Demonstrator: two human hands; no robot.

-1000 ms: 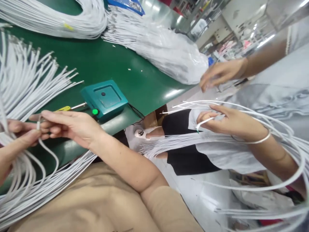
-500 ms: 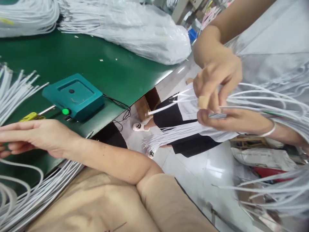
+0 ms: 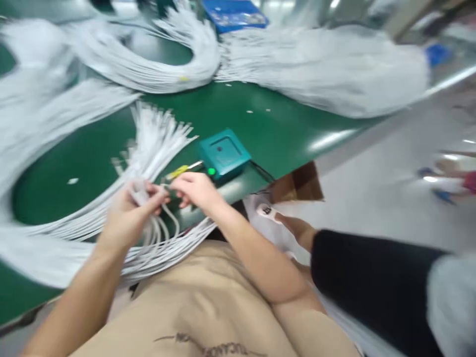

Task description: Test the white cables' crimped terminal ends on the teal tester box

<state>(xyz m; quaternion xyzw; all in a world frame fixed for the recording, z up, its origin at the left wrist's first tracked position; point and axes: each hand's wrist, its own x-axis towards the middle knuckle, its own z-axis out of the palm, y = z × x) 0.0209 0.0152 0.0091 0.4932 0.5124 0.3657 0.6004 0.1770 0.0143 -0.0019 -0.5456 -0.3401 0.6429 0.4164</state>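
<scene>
In the head view my left hand (image 3: 136, 210) is closed around several white cables (image 3: 163, 230), whose loops hang below it in front of my body. My right hand (image 3: 197, 193) is beside it, fingertips pinched at the end of a white cable close to the left thumb; blur hides the exact grip. Just beyond the right hand stands a teal box (image 3: 225, 153) with a lit green button. A yellow-handled tool (image 3: 178, 172) with a metal shaft lies against the box's left side.
Bundles of white cables (image 3: 159, 139) fan out on the green table (image 3: 282, 129). A plastic-wrapped bundle (image 3: 334, 69) lies at the back, near a blue tray (image 3: 236, 15). To the right are a cardboard box (image 3: 299, 183) and another person's dark-clothed leg (image 3: 364, 272).
The view has swung left, bringing both my hands and more of the table into sight. The other person's hands, seen holding white cables before, are now out of view.
</scene>
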